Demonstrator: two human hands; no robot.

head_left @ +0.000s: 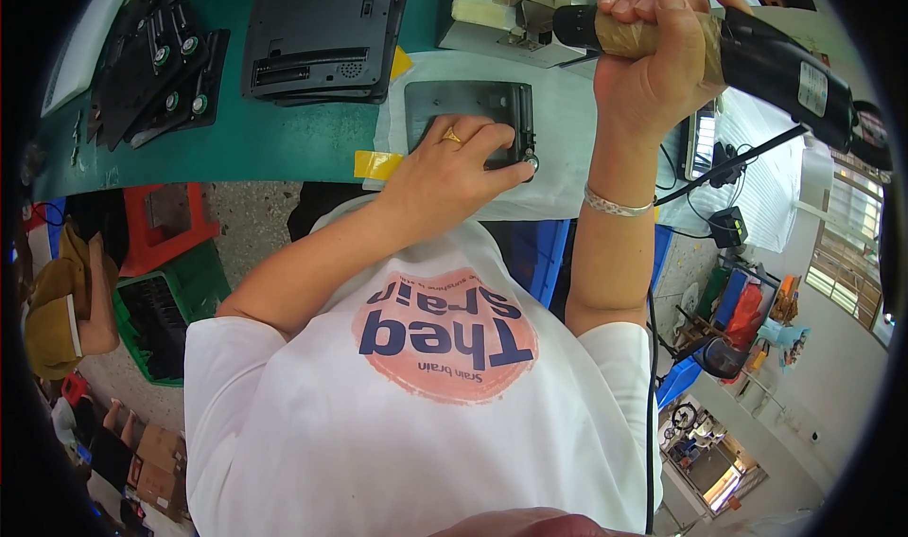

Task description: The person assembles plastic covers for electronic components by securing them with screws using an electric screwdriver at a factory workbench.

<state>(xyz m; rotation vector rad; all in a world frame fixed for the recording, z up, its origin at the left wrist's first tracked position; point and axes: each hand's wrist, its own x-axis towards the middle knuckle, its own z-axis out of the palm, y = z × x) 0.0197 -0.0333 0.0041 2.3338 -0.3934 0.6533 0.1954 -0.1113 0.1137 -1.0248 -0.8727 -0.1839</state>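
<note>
A black plastic panel (473, 97) lies on a white sheet at the bench's near edge. My left hand (461, 158) rests over it, fingers curled on its surface and along a bar at its right side. The thumb touches a small round silver part (532, 165) at the panel's near right corner. Raised at the upper right, my right hand (653, 40) is wrapped round the tan-taped grip of a black electric screwdriver (780, 73). The tool is held roughly level, its narrower end pointing left beside a metal box (501, 26).
Black housings (322, 35) are stacked left of the panel, with black plates bearing round metal parts (161, 73) farther left. Yellow tape (378, 165) marks the sheet's edge. A black cable (728, 166) hangs from the tool. Below left stand a red stool (170, 220) and a green crate (151, 324).
</note>
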